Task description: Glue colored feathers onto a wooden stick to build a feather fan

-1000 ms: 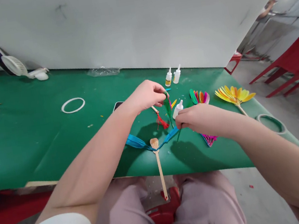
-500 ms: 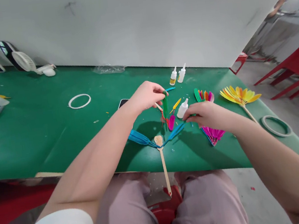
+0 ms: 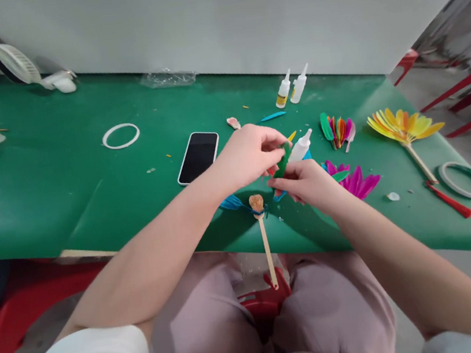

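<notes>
Green feather (image 3: 282, 160) is located between your two hands, above the table (image 3: 88, 191). Your left hand (image 3: 253, 150) is pinched on its upper end; your right hand (image 3: 306, 181) appears clamped, thumb to finger, on its lower end. The exact contact at that lower end is too small to confirm.

Change of state: half a second ago your hands were well apart, and the feather hung from the left alone. They are now close together, almost touching. Judged from this, the feather is under two-handed control, and neither hand is free for the wooden stick (image 3: 266, 242).

The stick lies unheld nearer to you, its rounded head on the table and its handle projecting past the edge. Blue feathers (image 3: 232, 202) fan out to the left from just below the head; your right hand partly hides the blue on the other side.

Just beyond your right hand, note the white bottle (image 3: 300, 147), tilted. The phone (image 3: 199, 156), largely covered by your left forearm previously, is now almost fully exposed.
</notes>
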Motion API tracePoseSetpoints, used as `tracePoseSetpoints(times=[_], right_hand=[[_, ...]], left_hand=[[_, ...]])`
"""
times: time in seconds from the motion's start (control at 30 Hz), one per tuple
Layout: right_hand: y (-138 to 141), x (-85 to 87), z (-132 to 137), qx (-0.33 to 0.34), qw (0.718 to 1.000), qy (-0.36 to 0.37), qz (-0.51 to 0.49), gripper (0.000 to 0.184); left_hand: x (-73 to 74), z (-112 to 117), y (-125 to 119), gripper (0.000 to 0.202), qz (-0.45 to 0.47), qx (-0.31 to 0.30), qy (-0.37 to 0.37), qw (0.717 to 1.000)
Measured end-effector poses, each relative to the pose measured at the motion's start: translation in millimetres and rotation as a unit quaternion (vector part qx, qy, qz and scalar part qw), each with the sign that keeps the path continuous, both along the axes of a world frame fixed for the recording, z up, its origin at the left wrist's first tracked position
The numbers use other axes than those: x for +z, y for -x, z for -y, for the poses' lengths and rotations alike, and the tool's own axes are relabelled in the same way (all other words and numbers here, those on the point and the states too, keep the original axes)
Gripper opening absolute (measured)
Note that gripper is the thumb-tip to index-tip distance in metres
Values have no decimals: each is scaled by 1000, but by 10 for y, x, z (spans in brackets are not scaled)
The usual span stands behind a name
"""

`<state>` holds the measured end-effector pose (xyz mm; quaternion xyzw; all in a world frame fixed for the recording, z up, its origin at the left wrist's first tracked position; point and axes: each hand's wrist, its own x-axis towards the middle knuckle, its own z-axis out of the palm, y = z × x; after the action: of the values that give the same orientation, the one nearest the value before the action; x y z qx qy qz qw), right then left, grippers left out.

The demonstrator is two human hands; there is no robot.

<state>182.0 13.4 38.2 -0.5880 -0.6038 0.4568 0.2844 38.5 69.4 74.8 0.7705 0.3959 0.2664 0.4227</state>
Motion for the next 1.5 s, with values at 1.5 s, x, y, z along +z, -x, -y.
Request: tracePoseSetpoints(times=[1.5], right_hand=[[-136,335,210,-216,922,-312,74,32]], left_hand=[[-556,596,333,18,272,253,242,896]])
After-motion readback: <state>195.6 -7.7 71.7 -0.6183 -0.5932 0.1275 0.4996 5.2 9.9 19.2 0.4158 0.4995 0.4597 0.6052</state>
